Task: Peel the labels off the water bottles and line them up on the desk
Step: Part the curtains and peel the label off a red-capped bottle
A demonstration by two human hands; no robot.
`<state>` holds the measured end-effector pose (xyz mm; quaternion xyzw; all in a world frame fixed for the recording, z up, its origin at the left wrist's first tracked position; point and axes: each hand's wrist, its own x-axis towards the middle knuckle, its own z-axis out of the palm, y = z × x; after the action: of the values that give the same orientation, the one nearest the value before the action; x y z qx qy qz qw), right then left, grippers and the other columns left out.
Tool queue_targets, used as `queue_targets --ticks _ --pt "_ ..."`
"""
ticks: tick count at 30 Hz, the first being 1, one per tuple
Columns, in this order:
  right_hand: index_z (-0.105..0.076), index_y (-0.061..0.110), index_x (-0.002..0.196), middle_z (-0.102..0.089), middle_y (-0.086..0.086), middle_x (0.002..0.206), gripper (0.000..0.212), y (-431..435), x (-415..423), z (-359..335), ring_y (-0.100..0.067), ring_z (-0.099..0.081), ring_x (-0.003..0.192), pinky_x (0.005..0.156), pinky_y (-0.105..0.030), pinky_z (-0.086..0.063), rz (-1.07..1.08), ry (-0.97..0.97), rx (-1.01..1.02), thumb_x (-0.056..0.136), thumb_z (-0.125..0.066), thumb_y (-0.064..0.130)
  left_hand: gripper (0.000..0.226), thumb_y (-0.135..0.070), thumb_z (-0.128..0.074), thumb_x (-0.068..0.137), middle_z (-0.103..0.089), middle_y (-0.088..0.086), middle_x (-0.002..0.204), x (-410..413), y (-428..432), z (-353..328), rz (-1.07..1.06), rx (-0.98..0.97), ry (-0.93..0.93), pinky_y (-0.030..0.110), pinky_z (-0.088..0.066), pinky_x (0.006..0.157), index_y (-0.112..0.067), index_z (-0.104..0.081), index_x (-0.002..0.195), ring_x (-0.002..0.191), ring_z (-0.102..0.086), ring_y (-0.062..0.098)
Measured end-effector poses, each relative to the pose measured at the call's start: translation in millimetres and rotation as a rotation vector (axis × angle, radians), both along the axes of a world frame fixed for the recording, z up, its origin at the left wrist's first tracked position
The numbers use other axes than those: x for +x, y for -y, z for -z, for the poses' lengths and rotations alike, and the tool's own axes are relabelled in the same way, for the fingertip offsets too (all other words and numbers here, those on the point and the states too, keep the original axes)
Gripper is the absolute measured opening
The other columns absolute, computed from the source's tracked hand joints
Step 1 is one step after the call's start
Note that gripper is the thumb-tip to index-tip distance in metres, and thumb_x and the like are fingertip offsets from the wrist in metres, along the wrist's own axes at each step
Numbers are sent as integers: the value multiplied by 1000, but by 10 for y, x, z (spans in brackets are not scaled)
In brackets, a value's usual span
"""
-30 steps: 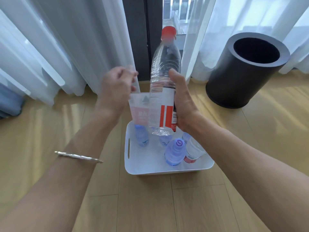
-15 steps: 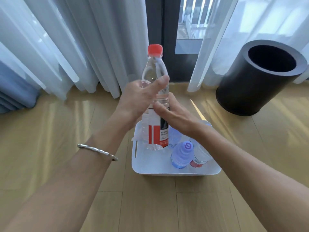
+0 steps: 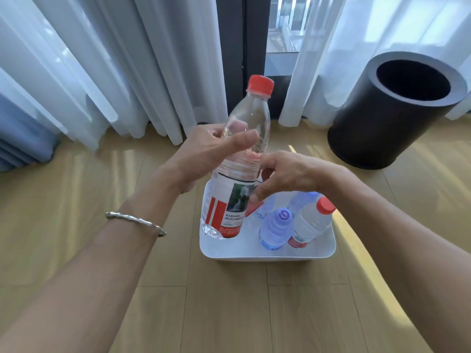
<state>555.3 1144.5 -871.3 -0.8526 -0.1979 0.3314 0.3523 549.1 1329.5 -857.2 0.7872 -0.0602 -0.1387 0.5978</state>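
Wood floor (image 3: 63,194), left hand (image 3: 204,154) gripping bottle (image 3: 251,118)

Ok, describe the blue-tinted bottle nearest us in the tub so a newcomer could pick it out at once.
Find the black cylindrical bin by the curtains; left of it and nearer the camera, a white tub sits on the wood floor. The blue-tinted bottle stands near the tub's front wall, beside a red-capped clear bottle. Its cap alone bears a purple swirl.
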Motion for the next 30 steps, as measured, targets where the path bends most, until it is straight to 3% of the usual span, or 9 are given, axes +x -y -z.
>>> queue_targets --ticks 2,5,8,11,16,21,25,30 --pt "-71 29 91 -58 20 83 15 -2 -3 41 0 -54 76 67 -14 -43 8 84 -44 78 -77 30 52 -49 -79 67 -74 -4 80 -24 19 16 -7 -10 -11 13 -52 61 -13 -70 103 75 -72 8" --pt "-73 15 92 -61 3 97 14 -6 5 125 -11 -55 82 72 -22 -45 52 174 -56 84 -72 26 47 -46 -68 67 -72 -7 72 -55 53 32 -35 -8 -19 11 -49 55 -10 -69 96 67 -69 4" --pt "-68 17 85 -62 2 92 12 34 5 140 -14 -56 82 71 -26 -46 55 201 -133 86 -69 28 42 -49 -72 64 -73 -7 79 -40 41 61 -119 28 -9 16 -52 62 -18 -70 93 73 -71 6" --pt "-59 21 71 -63 4 81 18 124 -2 131 -12 -55 72 62 -26 -43 28 143 -232 87 -67 26 30 -46 -77 71 -72 -5 82 16 -11 149 -315 135 49 24 -53 70 -21 -69 85 76 -70 12" --pt "-54 21 70 -70 -4 95 21 64 -33 132 -21 -62 85 73 -33 -49 -21 -39 -207 88 -64 25 36 -46 -81 67 -69 -9 85 92 -128 256 -599 205 111 33 -55 75 -25 -65 90 80 -67 10" --pt "-57 22 72 -62 8 77 19 -118 -58 108 -4 -55 67 63 -18 -43 -174 -172 -286 89 -65 22 33 -48 -82 65 -69 -15 85 134 -127 239 -730 149 143 34 -55 84 -32 -59 82 83 -68 8" --pt "-56 25 69 -60 9 72 22 -149 -170 222 -3 -55 66 61 -17 -43 -284 -326 -439 88 -67 21 40 -46 -83 63 -64 -14 84 196 -190 207 -783 152 188 37 -55 85 -32 -53 85 84 -66 13" --pt "-57 27 80 -60 10 81 12 -239 -199 362 -8 -55 68 57 -20 -41 -236 -124 -484 90 -63 30 39 -40 -83 67 -60 -17 82 172 -269 185 -743 132 176 25 -52 74 -32 -48 81 74 -61 1"
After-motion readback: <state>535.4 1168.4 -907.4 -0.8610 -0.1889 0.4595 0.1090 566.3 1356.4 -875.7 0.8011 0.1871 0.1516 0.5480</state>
